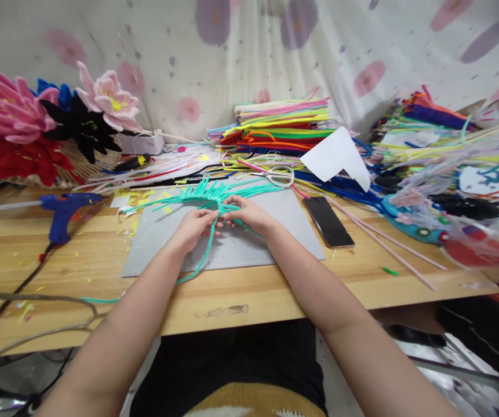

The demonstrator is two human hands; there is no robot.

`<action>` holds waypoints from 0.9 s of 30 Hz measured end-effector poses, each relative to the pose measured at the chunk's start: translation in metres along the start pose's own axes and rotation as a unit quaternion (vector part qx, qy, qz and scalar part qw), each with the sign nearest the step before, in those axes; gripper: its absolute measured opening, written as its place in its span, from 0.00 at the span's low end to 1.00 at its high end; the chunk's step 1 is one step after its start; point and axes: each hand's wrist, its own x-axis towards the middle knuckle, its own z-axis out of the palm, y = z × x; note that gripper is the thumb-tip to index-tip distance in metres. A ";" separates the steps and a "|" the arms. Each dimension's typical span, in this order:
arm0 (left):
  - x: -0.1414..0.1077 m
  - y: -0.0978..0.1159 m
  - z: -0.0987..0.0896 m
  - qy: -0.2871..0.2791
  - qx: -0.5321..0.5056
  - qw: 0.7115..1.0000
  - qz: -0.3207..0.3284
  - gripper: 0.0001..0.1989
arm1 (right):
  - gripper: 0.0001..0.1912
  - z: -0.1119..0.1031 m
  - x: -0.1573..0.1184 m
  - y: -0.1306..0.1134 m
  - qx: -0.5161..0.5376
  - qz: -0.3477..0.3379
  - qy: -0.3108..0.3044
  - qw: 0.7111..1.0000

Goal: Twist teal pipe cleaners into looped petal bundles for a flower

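Note:
My left hand (197, 227) and my right hand (247, 213) meet over the grey cutting mat (249, 255). Both have their fingers pinched on a bundle of teal pipe cleaners (203, 194), at its right end. Upright teal stems fan out along the top of the bundle, to the left of the fingers. A long teal strand (206, 255) curves down from between the hands to the mat's front edge. More straight teal stems (258, 190) lie behind my right hand. My fingertips partly hide the point where the stems join.
A blue glue gun (64, 214) and fuzzy flowers (14, 110) are at left. Scissors (279, 176), stacked coloured pipe cleaners (284, 124) and a white paper (336, 156) stand behind the mat. Right of it lie a black phone (328, 221) and pink stems (388, 246).

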 end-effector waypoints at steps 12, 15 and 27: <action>0.002 -0.004 -0.004 0.059 0.204 0.975 0.059 0.14 | 0.15 0.005 0.001 -0.001 -0.032 0.029 0.048 0.998; -0.001 -0.004 0.001 0.112 0.375 0.911 0.128 0.12 | 0.15 0.008 0.004 0.001 -0.031 0.040 0.076 0.996; 0.003 -0.005 0.005 0.087 0.196 0.973 0.083 0.09 | 0.14 0.009 0.005 0.002 -0.015 0.017 0.097 0.995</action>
